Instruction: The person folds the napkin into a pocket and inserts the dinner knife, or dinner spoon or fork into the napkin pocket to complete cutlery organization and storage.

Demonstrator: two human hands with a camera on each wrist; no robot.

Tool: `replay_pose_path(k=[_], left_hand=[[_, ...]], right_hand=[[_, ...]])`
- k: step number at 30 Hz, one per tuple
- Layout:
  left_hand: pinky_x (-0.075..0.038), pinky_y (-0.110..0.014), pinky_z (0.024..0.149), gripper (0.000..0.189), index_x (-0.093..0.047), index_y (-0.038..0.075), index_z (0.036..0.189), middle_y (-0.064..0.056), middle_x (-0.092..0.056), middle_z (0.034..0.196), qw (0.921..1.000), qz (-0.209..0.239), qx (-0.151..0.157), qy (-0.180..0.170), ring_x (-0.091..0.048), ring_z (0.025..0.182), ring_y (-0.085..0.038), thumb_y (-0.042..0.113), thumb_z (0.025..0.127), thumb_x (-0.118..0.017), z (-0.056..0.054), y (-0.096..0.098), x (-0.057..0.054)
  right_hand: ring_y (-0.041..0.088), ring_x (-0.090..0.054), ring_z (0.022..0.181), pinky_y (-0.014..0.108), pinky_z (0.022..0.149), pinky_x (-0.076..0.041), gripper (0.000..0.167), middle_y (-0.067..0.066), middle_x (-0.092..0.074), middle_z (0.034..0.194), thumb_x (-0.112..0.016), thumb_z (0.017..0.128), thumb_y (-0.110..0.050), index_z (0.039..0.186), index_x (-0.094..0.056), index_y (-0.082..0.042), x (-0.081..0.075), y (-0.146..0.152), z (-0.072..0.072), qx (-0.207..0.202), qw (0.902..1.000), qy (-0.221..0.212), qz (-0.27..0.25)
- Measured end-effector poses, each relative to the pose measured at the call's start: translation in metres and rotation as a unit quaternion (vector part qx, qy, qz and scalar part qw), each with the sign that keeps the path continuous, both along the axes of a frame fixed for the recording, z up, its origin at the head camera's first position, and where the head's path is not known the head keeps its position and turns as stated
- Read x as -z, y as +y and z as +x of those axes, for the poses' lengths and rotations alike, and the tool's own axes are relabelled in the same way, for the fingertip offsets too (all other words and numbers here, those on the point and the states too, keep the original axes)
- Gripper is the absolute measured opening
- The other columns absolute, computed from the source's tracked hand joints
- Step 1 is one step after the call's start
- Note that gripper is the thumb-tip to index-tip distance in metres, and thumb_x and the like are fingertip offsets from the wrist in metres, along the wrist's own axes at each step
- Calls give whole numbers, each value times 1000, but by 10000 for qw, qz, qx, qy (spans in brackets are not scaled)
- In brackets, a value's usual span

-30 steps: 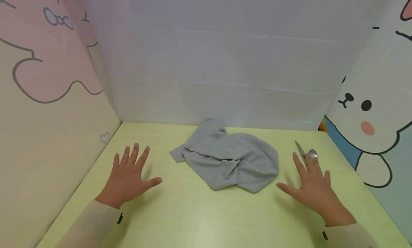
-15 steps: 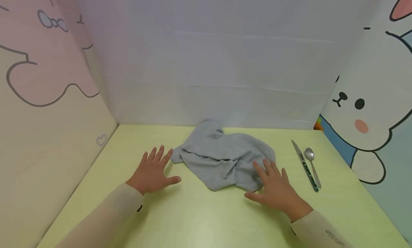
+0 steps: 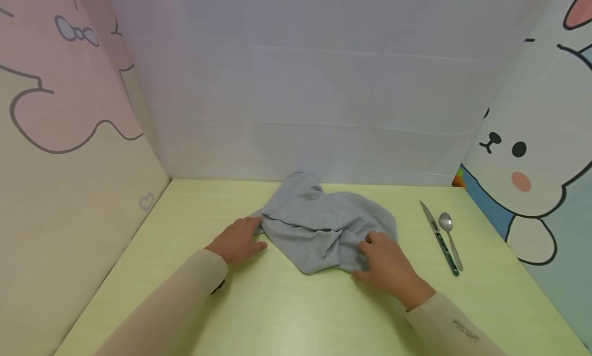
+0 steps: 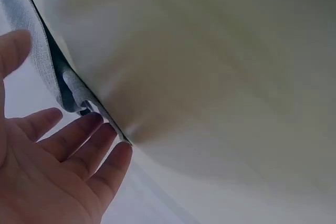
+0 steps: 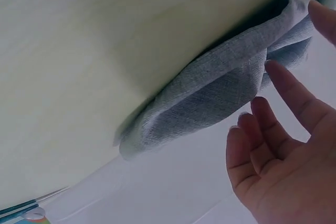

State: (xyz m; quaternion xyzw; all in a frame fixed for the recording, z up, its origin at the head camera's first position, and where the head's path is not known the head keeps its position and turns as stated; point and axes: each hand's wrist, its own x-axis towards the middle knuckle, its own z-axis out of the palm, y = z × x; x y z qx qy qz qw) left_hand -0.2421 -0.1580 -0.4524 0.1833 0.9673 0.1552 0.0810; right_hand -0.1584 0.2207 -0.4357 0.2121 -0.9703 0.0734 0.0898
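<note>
A crumpled grey cloth (image 3: 319,222) lies on the pale yellow table (image 3: 296,315), bunched into folds. My left hand (image 3: 237,241) is at its left corner, fingertips right at the edge; in the left wrist view the fingers (image 4: 79,140) are spread apart and loosely bent beside the cloth (image 4: 44,51). Over the cloth's near right part is my right hand (image 3: 386,266), thumb at the front edge. The right wrist view has its fingers (image 5: 262,135) bent a little, with tips close to the folded cloth (image 5: 205,93) and nothing pinched.
To the right lie a knife (image 3: 439,239) with a dark green handle and a metal spoon (image 3: 450,240), side by side. A white wall (image 3: 305,99) closes the table's back, and cartoon-printed walls flank it left and right.
Both hands have moved inward to the cloth, the left rightward and the right leftward, and their fingers have lowered and bent. The knife and spoon have come into full view. The cloth keeps its shape.
</note>
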Motion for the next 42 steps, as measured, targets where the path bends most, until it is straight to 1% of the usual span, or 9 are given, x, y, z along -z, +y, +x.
replay_pose_path(k=[4, 7, 10, 14, 18, 21, 27, 33, 42], left_hand=[[-41, -53, 110, 62, -48, 2, 150, -18, -55, 143, 9991, -211, -7, 372, -50, 133, -39, 32, 99, -66, -15, 8, 4], [-48, -51, 100, 45, -59, 1, 137, -15, -61, 127, 9968, -458, -56, 646, -57, 119, -36, 25, 99, -66, -22, 11, 6], [-52, -48, 90, 30, -67, 2, 122, -11, -61, 111, 9947, -636, -102, 807, -59, 105, -33, 20, 97, -69, -26, 13, 5], [-53, -47, 84, 18, -70, 4, 108, -8, -59, 99, 9926, -757, -117, 946, -60, 95, -30, 15, 94, -73, -28, 15, 1], [-54, -49, 78, 6, -70, 5, 95, -8, -59, 88, 9867, -1077, -84, 1218, -64, 86, -33, 10, 95, -68, -27, 19, -4], [-54, -51, 73, 10, -69, 6, 90, -9, -59, 83, 9817, -1329, -103, 1362, -65, 82, -34, 8, 97, -62, -28, 21, -4], [-56, -49, 64, 14, -69, 9, 86, -7, -56, 79, 9840, -1224, -334, 1250, -63, 77, -32, 5, 95, -60, -31, 15, 3], [-56, -48, 63, 11, -69, 7, 89, -8, -55, 81, 9865, -1133, -358, 1124, -62, 77, -31, 5, 95, -60, -27, -1, 2], [-53, -46, 59, 11, -63, 7, 83, -7, -54, 77, 9866, -1186, -112, 1119, -59, 69, -29, 4, 94, -62, -15, -17, 0]], right_hand=[[20, -49, 80, 39, 74, -46, 35, -2, -48, 86, -92, 76, -34, 90, -69, -11, -1, -9, -3, -15, 9992, -379, -109], [17, -57, 80, 39, 72, -50, 29, -3, -57, 87, -89, 81, -29, 90, -68, -13, -1, -15, -6, 56, 9962, -831, -268], [16, -61, 82, 40, 75, -53, 21, -4, -64, 90, -86, 83, -22, 92, -68, -14, 0, -19, -9, 76, 9931, -1082, -450], [12, -58, 78, 38, 72, -51, 17, -7, -62, 84, -83, 86, -14, 86, -66, -17, 1, -21, -12, -102, 9923, -1129, -496], [10, -54, 74, 36, 70, -49, 21, -9, -59, 79, -78, 87, -7, 80, -63, -19, 1, -20, -13, -277, 9925, -1086, -490], [9, -54, 73, 36, 70, -50, 22, -10, -60, 79, -75, 88, -2, 79, -63, -19, -1, -16, -13, -319, 9918, -1121, -518], [9, -55, 74, 36, 71, -50, 21, -9, -62, 81, -73, 90, -2, 81, -64, -18, -9, 1, -10, -318, 9920, -1142, -443], [14, -53, 73, 38, 67, -48, 20, -5, -61, 82, -74, 92, -4, 82, -62, -17, -21, 30, -13, -66, 9934, -1117, -251], [15, -57, 75, 39, 67, -49, 2, -2, -67, 89, -72, 96, -10, 96, -70, -9, -34, 75, -20, 434, 9904, -1011, -837]])
